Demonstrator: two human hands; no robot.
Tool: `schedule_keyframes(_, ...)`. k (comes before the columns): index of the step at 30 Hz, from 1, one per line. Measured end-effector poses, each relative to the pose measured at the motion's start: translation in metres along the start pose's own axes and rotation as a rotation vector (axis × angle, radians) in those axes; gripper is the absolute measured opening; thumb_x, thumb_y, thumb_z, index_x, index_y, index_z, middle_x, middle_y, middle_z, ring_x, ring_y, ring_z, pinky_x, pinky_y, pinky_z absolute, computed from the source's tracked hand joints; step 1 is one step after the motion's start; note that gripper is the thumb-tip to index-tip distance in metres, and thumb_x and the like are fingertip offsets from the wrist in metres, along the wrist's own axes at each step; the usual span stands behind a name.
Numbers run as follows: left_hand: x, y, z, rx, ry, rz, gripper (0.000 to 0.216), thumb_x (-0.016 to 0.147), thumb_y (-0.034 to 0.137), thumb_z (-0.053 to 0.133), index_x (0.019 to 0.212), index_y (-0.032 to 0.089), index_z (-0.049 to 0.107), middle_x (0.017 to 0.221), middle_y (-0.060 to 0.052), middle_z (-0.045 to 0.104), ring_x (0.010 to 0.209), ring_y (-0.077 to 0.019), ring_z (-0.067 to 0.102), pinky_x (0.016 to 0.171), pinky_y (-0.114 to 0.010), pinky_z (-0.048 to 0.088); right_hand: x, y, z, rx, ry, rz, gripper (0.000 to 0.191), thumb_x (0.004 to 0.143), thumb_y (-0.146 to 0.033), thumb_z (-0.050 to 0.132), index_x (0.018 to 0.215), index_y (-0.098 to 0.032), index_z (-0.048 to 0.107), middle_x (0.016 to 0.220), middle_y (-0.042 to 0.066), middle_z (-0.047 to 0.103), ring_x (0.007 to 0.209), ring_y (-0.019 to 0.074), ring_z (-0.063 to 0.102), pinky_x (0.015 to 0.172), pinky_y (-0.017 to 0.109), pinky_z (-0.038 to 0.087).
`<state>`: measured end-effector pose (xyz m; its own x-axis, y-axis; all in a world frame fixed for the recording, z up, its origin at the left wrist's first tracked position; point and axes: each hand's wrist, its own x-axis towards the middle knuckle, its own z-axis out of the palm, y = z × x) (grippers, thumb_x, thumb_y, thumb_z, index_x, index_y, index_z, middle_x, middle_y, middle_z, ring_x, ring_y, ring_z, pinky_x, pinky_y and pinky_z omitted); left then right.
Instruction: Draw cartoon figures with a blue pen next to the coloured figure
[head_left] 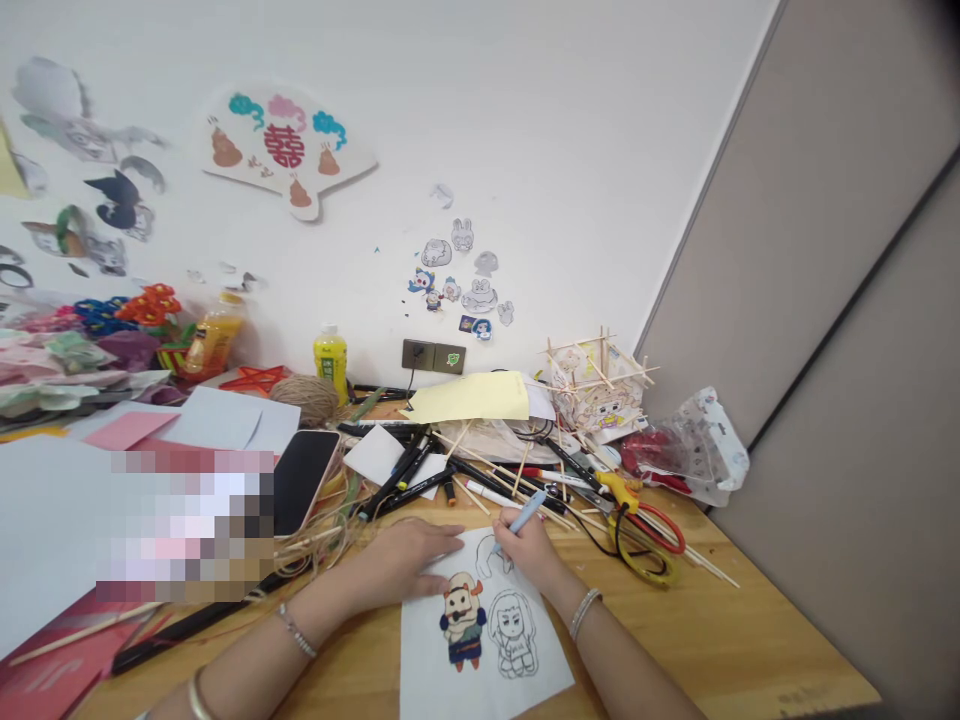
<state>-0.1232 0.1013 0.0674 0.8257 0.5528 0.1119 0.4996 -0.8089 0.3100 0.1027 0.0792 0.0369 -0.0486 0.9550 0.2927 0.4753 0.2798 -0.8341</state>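
On the wooden table lies a white sheet of paper (pixel 424 680) bearing a coloured cartoon figure, an outlined long-haired figure and a partial outline near the top. My right hand (pixel 531 555) grips a light blue pen (pixel 527 510) over that partial outline; its tip is hard to make out behind the fingers. My left hand (pixel 409 558) rests with fingers stretched out at the sheet's upper left edge, holding nothing. Just beyond both hands, several black markers (pixel 409 488) and thin wooden sticks (pixel 517 490) lie in a heap.
To the left are a smartphone (pixel 304 482), twine (pixel 307 400) and loose papers (pixel 217 418). Scissors (pixel 645 540) with red and yellow parts lie at the right, near a clear plastic bag (pixel 686 450). A yellow-green bottle (pixel 331 362) stands by the wall.
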Motion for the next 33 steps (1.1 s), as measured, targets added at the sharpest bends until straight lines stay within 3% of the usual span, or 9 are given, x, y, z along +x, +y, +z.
schedule_keyframes(16, 0.001, 0.003, -0.003, 0.024, -0.015, -0.004, 0.051, 0.081, 0.053, 0.053, 0.124, 0.027, 0.056, 0.131, -0.005, 0.055, 0.111, -0.0284, 0.056, 0.095, -0.036, 0.041, 0.000, 0.003, -0.001, -0.010, -0.009, -0.012, 0.024, 0.073, -0.020, 0.042, 0.053, -0.021, 0.029, 0.050, -0.007, 0.029, 0.049, 0.0092, 0.031, 0.047, 0.022, 0.024)
schedule_keyframes(27, 0.000, 0.004, -0.002, 0.015, -0.034, -0.013, 0.050, 0.082, 0.051, 0.053, 0.126, 0.027, 0.055, 0.134, -0.006, 0.052, 0.115, -0.0293, 0.053, 0.097, -0.039, 0.039, 0.002, 0.004, 0.000, 0.000, 0.060, -0.030, 0.029, 0.074, -0.022, 0.044, 0.052, -0.022, 0.025, 0.048, -0.007, 0.026, 0.048, 0.0096, 0.029, 0.046, 0.022, 0.023)
schedule_keyframes(33, 0.000, 0.006, -0.005, 0.015, -0.013, -0.010, 0.051, 0.080, 0.051, 0.055, 0.125, 0.027, 0.056, 0.129, -0.005, 0.057, 0.112, -0.0291, 0.055, 0.096, -0.038, 0.041, 0.004, -0.003, -0.007, 0.108, 0.179, -0.008, 0.026, 0.081, -0.035, 0.047, 0.060, -0.022, 0.039, 0.053, -0.006, 0.040, 0.052, 0.0121, 0.040, 0.052, 0.023, 0.032)
